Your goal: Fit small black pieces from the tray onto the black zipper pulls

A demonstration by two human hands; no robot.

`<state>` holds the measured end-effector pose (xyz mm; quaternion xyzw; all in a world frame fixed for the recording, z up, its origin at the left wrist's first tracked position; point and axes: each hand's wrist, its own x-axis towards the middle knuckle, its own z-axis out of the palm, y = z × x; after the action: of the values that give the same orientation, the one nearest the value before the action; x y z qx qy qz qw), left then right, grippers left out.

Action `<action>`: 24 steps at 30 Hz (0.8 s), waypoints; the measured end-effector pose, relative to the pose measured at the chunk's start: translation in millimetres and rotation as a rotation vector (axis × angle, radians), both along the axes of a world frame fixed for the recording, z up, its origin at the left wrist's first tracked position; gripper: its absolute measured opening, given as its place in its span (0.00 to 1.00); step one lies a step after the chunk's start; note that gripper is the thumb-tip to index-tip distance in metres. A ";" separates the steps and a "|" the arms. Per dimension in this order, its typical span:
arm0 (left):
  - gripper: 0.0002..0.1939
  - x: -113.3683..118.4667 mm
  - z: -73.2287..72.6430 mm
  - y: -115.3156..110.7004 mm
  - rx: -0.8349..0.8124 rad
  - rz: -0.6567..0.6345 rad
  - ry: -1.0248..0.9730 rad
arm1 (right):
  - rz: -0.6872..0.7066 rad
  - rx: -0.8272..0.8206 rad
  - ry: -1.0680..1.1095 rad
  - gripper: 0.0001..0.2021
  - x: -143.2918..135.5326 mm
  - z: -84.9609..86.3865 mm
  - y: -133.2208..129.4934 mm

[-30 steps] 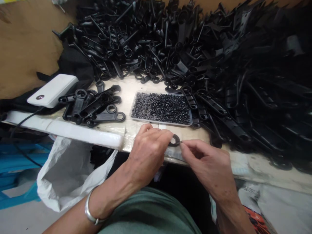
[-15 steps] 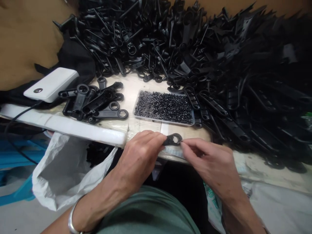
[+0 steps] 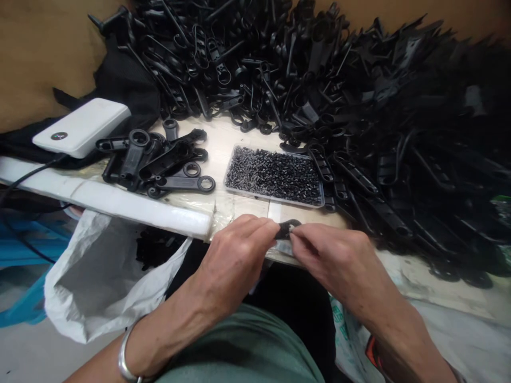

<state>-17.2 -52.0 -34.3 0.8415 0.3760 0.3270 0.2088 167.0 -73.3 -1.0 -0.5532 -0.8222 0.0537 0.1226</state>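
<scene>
My left hand (image 3: 235,260) is closed around a black plastic crank-shaped part (image 3: 283,231), whose ringed end sticks out past the fingertips at the table's front edge. Against that ring press the pinched thumb and forefinger of my right hand (image 3: 335,258); whatever is between them is hidden. Just beyond the hands lies a shallow clear plastic tray (image 3: 275,201), filled with tiny dark and shiny metallic pieces. Left of it sits a small heap of similar black plastic parts (image 3: 179,183).
A large pile of black plastic parts (image 3: 255,64) covers the back and right. On the left are a white power bank (image 3: 82,127) with a cable and a white foam strip (image 3: 147,207). Below hangs an open white bag (image 3: 96,276) with black pieces inside.
My right fingertips have moved in from the ring's right edge and now cover part of it. My left hand keeps its hold on the black part. The view has shifted slightly.
</scene>
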 end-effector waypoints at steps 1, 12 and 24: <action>0.11 0.2 -0.1 -0.2 -0.004 0.000 -0.001 | 0.016 -0.010 -0.032 0.10 -1.0 1.2 0.6; 0.12 1.5 -3.5 -1.4 0.000 0.016 -0.026 | 0.085 -0.341 -0.050 0.13 4.8 19.4 21.3; 0.09 -0.6 -8.3 -0.7 -0.030 -0.028 -0.051 | -0.021 -0.214 -0.147 0.12 -4.3 12.1 13.3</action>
<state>-17.8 -52.7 -42.6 0.8349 0.3636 0.3397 0.2353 162.8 -60.0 11.1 -0.5740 -0.8128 0.0992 0.0031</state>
